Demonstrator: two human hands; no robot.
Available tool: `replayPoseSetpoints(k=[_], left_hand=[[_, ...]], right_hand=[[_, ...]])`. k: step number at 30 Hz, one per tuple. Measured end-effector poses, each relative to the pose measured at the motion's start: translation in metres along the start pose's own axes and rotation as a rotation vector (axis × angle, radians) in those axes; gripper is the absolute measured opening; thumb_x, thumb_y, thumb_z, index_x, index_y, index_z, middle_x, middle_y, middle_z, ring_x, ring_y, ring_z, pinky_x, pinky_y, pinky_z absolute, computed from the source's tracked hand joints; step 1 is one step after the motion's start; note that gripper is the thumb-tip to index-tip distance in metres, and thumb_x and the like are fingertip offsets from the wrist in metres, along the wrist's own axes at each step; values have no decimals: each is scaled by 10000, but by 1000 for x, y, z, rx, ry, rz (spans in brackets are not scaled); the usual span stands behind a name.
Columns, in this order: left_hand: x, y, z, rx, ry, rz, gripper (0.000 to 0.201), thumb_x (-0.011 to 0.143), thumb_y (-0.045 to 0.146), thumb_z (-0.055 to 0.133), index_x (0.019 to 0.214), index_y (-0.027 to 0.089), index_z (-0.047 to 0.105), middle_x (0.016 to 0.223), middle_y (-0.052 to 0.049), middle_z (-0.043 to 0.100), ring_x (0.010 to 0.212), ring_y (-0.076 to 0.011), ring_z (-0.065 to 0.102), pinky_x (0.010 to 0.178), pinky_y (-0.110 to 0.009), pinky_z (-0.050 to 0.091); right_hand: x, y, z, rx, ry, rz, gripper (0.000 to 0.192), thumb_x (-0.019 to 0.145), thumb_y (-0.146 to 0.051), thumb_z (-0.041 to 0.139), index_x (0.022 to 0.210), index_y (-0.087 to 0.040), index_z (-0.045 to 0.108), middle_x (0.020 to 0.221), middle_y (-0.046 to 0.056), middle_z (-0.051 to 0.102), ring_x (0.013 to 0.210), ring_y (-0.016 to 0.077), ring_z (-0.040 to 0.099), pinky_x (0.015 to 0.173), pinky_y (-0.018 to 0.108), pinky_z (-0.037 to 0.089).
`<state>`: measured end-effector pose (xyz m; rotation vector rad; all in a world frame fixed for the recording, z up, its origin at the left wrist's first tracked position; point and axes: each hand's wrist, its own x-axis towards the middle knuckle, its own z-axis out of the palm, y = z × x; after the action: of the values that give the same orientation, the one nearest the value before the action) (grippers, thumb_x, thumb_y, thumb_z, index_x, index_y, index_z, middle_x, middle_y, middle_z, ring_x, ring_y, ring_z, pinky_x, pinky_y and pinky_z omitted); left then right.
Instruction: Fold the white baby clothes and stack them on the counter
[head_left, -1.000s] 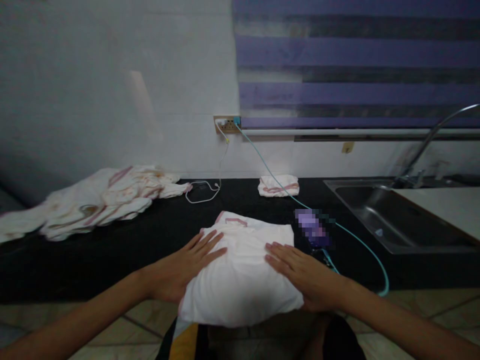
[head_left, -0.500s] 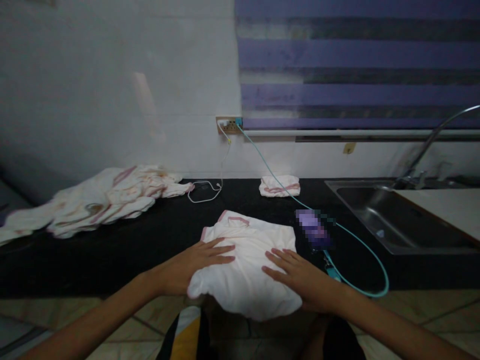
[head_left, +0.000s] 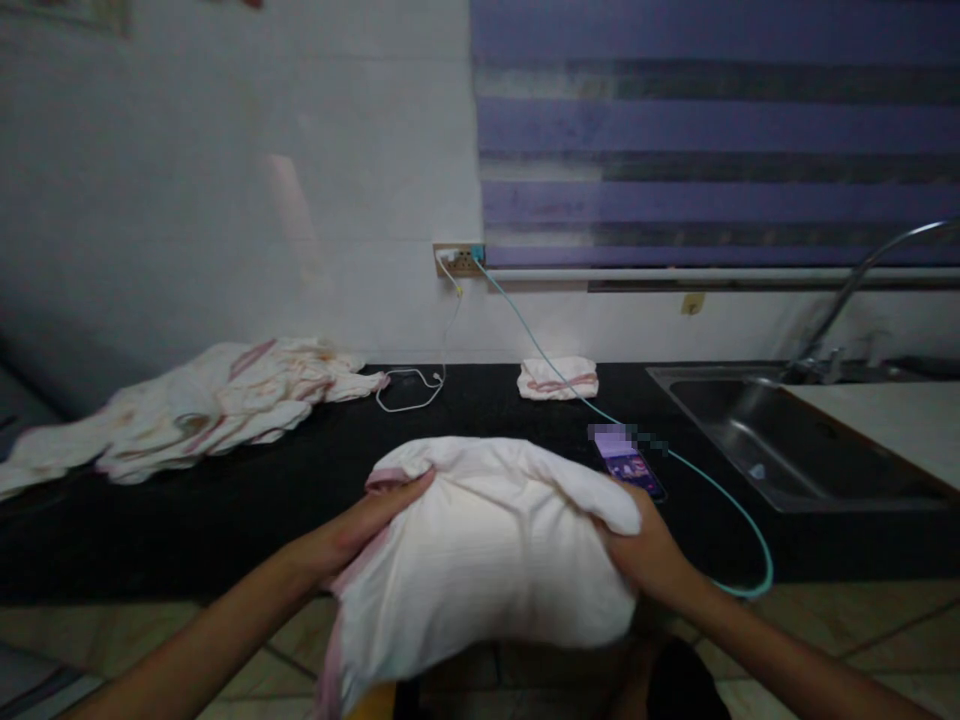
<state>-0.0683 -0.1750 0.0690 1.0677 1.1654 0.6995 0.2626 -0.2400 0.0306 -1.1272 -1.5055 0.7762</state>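
Observation:
A white cloth with pink trim [head_left: 487, 550] is raised off the near edge of the black countertop [head_left: 225, 510], bunched into a rounded fold. My left hand [head_left: 352, 535] grips its left side, fingers tucked under the pink edge. My right hand [head_left: 649, 550] holds its right side, mostly hidden behind the fabric. The cloth's lower part hangs down in front of me past the counter edge.
A pile of white and pink cloths [head_left: 202, 405] lies at the left. A small folded cloth [head_left: 559, 377] sits by the wall. A phone [head_left: 626, 460] on a teal cable [head_left: 735, 520] lies right of my hands. A white cable [head_left: 409, 385], wall socket [head_left: 459, 260] and steel sink [head_left: 780, 440] are nearby.
Both hands went from lying flat on the cloth on the counter to gripping its sides. The cloth has been lifted and folded over toward me.

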Motion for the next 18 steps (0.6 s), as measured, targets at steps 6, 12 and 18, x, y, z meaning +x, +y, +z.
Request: replayPoseSetpoints(k=[6,12,18], left_hand=[[30,-6,17,-138,-162,-109,740,678,494,927,1269,111,697,1145,-185,779,1055,-311,765,953,-358,618],[56,-26,9,-23,-192,-20,695,667,310,941,1279,106,682,1211,-198,757,1095,-349,749,947,-399,626],[54,-25,12,-72,-149,-1,718,600,234,947,1260,128,684,1153,-173,779,1030,-366,765,924,-441,633]], right_hand=[[46,27,27,242,-12,255,536,761,-615,772,1008,-140,795,1004,109,802,957,298,724,926,444,563],[55,58,28,17,-143,296,412,751,-481,785,943,-116,802,949,87,798,892,283,722,827,382,558],[53,62,23,22,-173,279,408,739,-456,799,970,-120,802,934,69,799,853,268,717,791,362,557]])
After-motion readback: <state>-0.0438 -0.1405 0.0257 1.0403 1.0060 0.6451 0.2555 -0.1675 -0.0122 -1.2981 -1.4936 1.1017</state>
